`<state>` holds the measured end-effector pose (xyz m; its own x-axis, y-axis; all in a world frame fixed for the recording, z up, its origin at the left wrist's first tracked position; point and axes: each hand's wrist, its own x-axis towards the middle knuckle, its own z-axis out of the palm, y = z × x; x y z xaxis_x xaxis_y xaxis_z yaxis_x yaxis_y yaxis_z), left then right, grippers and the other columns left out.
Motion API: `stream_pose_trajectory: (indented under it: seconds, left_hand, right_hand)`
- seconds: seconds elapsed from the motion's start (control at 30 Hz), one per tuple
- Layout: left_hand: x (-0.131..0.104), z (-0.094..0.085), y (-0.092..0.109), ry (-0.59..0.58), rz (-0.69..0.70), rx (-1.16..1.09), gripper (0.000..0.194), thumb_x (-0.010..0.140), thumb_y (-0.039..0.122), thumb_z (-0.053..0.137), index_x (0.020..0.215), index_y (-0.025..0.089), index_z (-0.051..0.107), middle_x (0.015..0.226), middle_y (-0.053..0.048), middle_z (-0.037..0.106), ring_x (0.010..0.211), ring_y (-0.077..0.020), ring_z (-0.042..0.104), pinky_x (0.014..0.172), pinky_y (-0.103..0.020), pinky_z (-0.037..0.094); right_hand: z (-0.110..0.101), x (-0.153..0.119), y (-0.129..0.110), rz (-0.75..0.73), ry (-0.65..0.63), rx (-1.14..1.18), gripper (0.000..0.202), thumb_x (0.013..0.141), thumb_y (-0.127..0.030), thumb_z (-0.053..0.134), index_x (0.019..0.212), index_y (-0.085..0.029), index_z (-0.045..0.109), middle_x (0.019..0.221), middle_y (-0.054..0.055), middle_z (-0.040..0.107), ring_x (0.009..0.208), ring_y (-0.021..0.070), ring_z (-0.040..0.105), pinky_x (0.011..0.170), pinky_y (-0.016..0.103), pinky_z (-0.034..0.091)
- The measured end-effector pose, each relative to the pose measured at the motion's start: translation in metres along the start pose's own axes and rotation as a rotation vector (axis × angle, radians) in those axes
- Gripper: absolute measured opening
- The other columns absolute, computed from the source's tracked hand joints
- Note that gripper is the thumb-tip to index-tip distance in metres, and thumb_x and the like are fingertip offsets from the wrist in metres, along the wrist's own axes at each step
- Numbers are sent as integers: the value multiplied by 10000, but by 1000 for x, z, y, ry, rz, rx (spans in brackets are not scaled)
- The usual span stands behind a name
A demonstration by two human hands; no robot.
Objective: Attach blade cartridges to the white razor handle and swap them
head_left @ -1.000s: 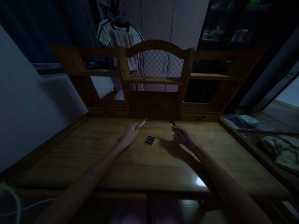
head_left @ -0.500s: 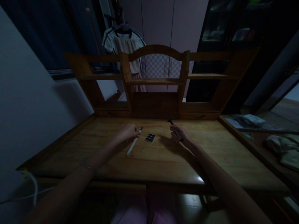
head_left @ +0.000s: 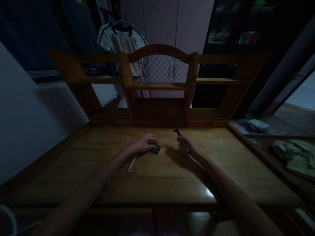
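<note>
My right hand (head_left: 185, 145) is wrapped round the handle of a dark razor-like tool (head_left: 186, 147), its head pointing up and away, above the wooden desktop. My left hand (head_left: 147, 143) reaches palm down over a small dark pack with several segments (head_left: 156, 150). Its fingertips touch the pack's upper left part and hide some of it; whether they grip it is unclear. A thin pale stick-like tool (head_left: 132, 165) lies on the desk below the left hand, its far end hidden under that hand.
Behind the desktop (head_left: 172, 182) stands a wooden shelf unit (head_left: 158, 86) with small drawers. Clothes hang behind it at the left. Cloth (head_left: 295, 155) and papers lie on a side surface at the right. A white cable is at the lower left.
My left hand has moved right, from the pale tool to the dark pack. My right hand still holds the dark tool. The camera view has shifted slightly.
</note>
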<state>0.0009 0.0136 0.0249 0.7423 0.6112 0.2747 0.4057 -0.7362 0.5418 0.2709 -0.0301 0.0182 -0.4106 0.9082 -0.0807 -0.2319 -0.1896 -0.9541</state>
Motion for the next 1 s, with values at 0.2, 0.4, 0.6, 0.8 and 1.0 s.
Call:
stream_pose_trajectory:
  seconds: [0.2, 0.4, 0.6, 0.8, 1.0]
  left_hand:
    - [-3, 8, -11, 61, -39, -46, 161, 797, 280, 643, 929, 203, 695, 906, -46, 638, 927, -195, 558, 859, -338, 408]
    - [-6, 11, -10, 87, -47, -34, 139, 815, 285, 625, 924, 220, 681, 925, -41, 625, 952, -202, 533, 870, -349, 402]
    - [-8, 7, 2, 43, -50, 51, 160, 861, 244, 554, 980, 225, 660, 963, -47, 603, 982, -202, 510, 876, -327, 386]
    - [-8, 7, 8, 29, -51, 116, 151, 879, 230, 519, 982, 210, 627, 968, -42, 587, 976, -195, 500, 873, -327, 384]
    - [-8, 9, 7, 42, -60, 120, 124, 870, 245, 534, 952, 210, 620, 962, -37, 592, 964, -195, 508, 867, -329, 396]
  right_hand:
    - [8, -2, -1, 12, 27, -59, 309, 824, -436, 495, 638, -222, 372, 339, -97, 327, 274, 81, 257, 300, 212, 232]
    - [17, -8, -8, -66, 117, -407, 308, 861, -454, 465, 683, -206, 419, 470, -67, 394, 373, 89, 345, 377, 226, 262]
    - [23, -16, -12, -279, 167, -1109, 313, 931, -409, 397, 789, -174, 548, 662, 9, 557, 616, 143, 508, 570, 257, 307]
    - [30, -20, -13, -299, 140, -1254, 275, 953, -364, 362, 930, -181, 567, 673, 25, 588, 598, 150, 530, 563, 257, 292]
    - [31, -21, -11, -311, 131, -1300, 277, 952, -347, 363, 954, -182, 585, 680, 38, 616, 604, 158, 555, 567, 255, 301]
